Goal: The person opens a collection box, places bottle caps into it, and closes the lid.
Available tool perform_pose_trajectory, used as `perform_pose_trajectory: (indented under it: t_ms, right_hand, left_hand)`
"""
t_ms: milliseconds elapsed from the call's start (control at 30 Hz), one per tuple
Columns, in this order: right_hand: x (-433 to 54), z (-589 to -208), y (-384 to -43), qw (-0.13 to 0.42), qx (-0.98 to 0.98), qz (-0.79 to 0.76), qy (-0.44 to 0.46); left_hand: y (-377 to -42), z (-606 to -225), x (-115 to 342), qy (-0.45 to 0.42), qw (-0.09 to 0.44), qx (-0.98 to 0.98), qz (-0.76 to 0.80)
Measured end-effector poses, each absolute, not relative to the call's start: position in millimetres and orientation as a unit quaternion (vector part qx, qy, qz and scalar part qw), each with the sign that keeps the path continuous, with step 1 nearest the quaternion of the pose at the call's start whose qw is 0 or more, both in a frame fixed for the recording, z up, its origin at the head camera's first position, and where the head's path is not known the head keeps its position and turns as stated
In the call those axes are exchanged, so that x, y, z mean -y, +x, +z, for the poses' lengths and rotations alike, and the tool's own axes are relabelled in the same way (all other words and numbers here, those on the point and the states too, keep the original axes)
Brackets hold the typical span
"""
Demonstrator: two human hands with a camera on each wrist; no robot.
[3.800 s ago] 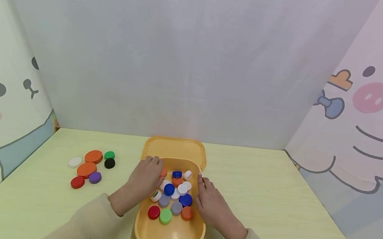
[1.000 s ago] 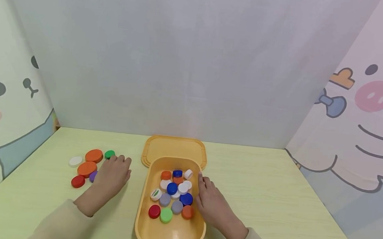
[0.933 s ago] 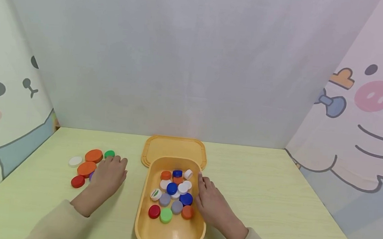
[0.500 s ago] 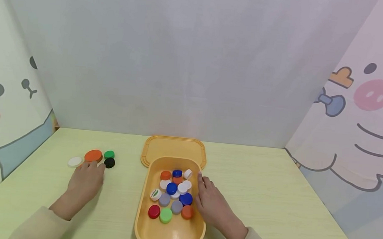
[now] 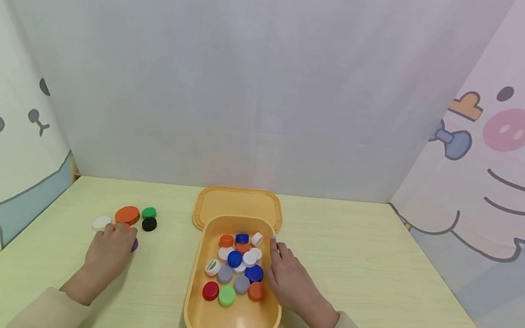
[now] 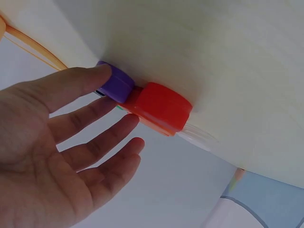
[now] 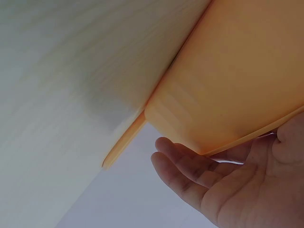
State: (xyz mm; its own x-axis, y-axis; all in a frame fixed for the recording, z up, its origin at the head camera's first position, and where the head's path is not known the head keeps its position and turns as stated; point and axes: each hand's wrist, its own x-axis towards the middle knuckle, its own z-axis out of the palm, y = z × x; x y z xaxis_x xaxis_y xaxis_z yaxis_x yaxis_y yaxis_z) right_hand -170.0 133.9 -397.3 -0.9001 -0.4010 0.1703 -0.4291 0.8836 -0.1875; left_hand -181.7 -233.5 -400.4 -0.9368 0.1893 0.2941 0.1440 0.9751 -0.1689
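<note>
Plainly, from my end of the feed, trouble sits mostly at the left of the worktop [image 5: 356, 262]. A white cap [image 5: 102, 223] lies just beside a wide orange cap [image 5: 127, 215], apparently out of the fingers' way. Next comes my left grip [image 5: 110, 252], palm down over the cluster, hiding most of it from the head view. Its wrist camera gives me the purple cap [image 6: 116, 85] at the thumb, with the red cap [image 6: 164, 107] close by. I can't tell whether thumb and index pinch the purple one or merely touch it; the other fingers are loosely extended. Packed this tightly, a neighbour could get nudged away, or a one-sided push could make the purple cap skid. A sideways sweep might also knock the green cap [image 5: 149, 212] and black cap [image 5: 149, 224], just to the right.

Farther right, the yellow tub [image 5: 215, 323] holds a loose heap of caps; a hard drop could bounce one out. Behind it lies the lid [image 5: 237, 203]. My right grip [image 5: 291, 278], unclenched, rests along the tub's right side. Pressing too hard there could slide the tub leftward.
</note>
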Motion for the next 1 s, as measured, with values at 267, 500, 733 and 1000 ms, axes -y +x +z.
perform_pose_trajectory:
  t_ms: [267,500,733,1000]
  right_hand:
    - [-133.9,-397.0,-169.4,0.067,0.968,0.106,0.218]
    - [-133.9,-396.8,-168.9,0.061,0.969,0.108,0.214]
    - [-133.6,-396.3,-168.8,0.056,0.970,0.109,0.211]
    - [-133.2,-396.2,-169.1,0.061,0.969,0.111,0.213]
  left_hand:
    - [-181.6,-399.8,233.7,-0.082,0.151,0.983,0.070]
    - [-182.3,-396.8,230.3,-0.092,0.164,0.981,0.052]
    - [-182.4,-384.9,213.0,-0.119,0.219,0.968,0.034]
    - [-182.2,-365.5,178.5,-0.123,0.215,0.969,0.013]
